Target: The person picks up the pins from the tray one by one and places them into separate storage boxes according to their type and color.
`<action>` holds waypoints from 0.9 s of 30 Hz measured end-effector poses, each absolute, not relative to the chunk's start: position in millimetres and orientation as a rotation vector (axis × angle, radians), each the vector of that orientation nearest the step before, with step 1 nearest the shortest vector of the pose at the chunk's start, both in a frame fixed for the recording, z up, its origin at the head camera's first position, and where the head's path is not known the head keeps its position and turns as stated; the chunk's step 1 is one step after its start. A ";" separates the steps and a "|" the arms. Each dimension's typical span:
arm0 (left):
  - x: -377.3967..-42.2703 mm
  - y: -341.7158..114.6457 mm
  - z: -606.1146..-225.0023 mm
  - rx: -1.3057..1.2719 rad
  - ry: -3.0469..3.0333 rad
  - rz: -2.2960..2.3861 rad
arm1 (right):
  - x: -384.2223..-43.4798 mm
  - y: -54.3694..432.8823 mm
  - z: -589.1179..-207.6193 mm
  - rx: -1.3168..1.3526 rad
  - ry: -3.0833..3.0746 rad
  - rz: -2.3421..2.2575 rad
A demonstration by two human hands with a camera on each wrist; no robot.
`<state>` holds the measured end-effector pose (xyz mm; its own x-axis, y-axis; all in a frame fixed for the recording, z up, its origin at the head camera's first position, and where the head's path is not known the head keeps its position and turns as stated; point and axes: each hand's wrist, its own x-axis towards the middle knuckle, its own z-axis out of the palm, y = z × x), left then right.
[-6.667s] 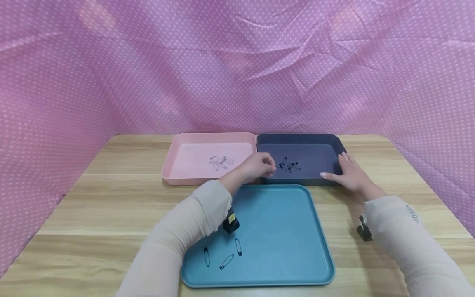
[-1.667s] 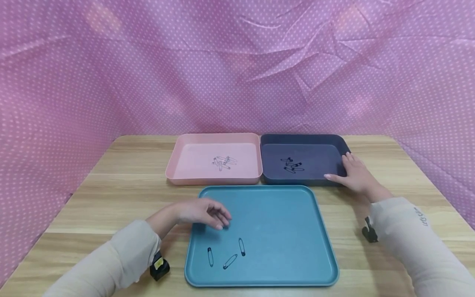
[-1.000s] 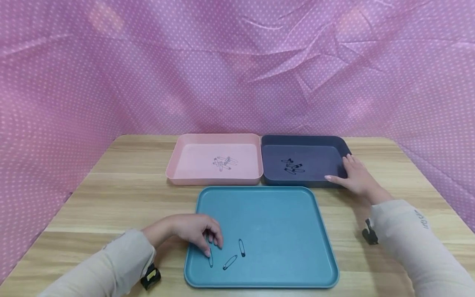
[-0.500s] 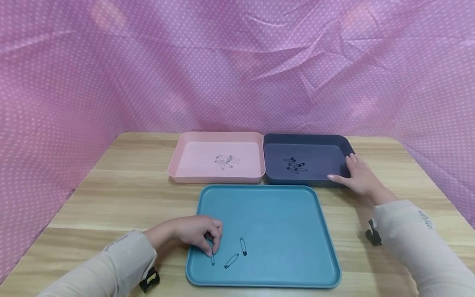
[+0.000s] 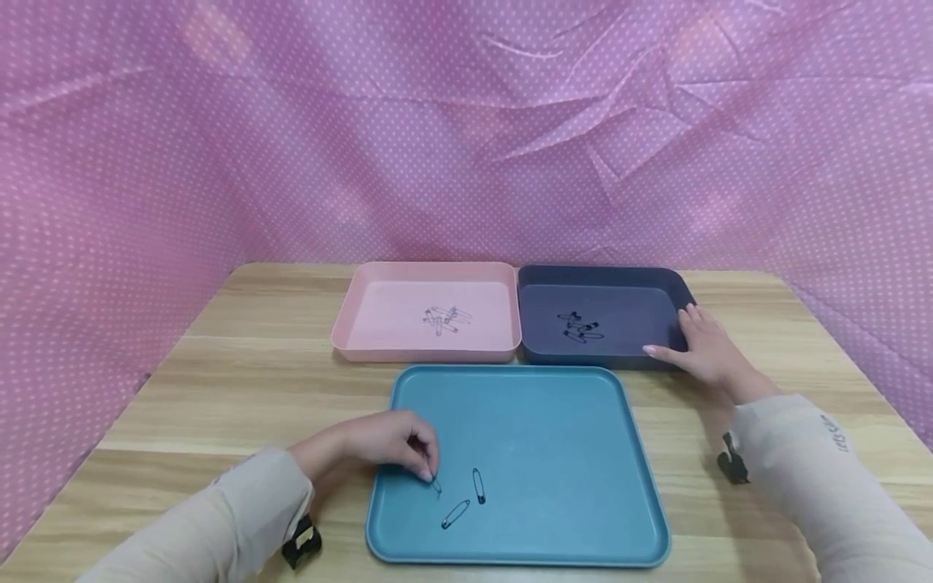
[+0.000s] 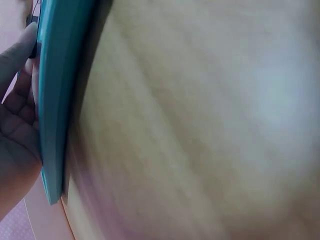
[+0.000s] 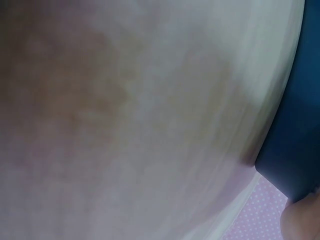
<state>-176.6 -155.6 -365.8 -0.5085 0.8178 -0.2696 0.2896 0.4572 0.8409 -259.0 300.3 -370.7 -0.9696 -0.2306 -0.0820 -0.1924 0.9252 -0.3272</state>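
My left hand (image 5: pixel 397 444) is over the left side of the teal tray (image 5: pixel 554 437), pinching a safety pin (image 5: pixel 436 486) between thumb and fingertips. The left wrist view has the thumb (image 6: pixel 22 46) at the pin's black end, beside the tray's rim. Two more black-headed safety pins (image 5: pixel 479 487) lie on the teal tray to the right of this hand. At the dark navy tray (image 5: pixel 634 308), my right hand (image 5: pixel 707 348) rests on the near right corner, thumb at the front rim and fingers spread over the side wall. Only a bit of that hand (image 7: pixel 303 217) enters the right wrist view.
A pink tray (image 5: pixel 379 324) stands left of the navy one, side by side, with a small heap of silvery safety pins (image 5: pixel 446 318) in it. Several black safety pins (image 5: pixel 581 328) lie in the navy tray. Dotted pink cloth (image 5: pixel 437 146) hangs behind the wooden table (image 5: pixel 240 364).
Earlier, my left hand was at the navy tray, then came back to the teal tray. It has taken hold of the leftmost safety pin and shifted it slightly up and right. The right hand stays put.
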 end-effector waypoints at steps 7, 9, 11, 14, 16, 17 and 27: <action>-195.1 -142.6 -356.6 0.998 2.177 1.017 | -257.5 298.4 -368.8 -0.327 2.973 -0.505; -201.1 -136.6 -352.5 1.030 2.203 1.042 | -257.3 298.4 -368.6 -0.332 2.975 -0.497; -206.7 -129.8 -348.4 1.053 2.228 1.062 | -256.9 298.9 -369.1 -0.334 2.975 -0.486; -214.5 -119.9 -343.0 1.044 2.280 1.064 | -257.3 299.1 -370.4 -0.342 2.975 -0.478; -219.8 -112.9 -339.7 1.016 2.307 1.075 | -257.8 299.3 -371.2 -0.342 2.973 -0.478; -222.4 -109.2 -338.4 0.996 2.325 1.077 | -258.0 299.5 -371.5 -0.341 2.974 -0.477; -250.6 -71.2 -329.5 0.873 2.410 1.196 | -258.1 300.4 -371.0 -0.323 2.966 -0.474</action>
<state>-250.6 -71.2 -329.5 -0.7655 0.6434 -0.0076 0.3831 0.4651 0.7981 -258.1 300.4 -371.0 -0.9700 -0.2277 -0.0846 -0.1900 0.9281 -0.3201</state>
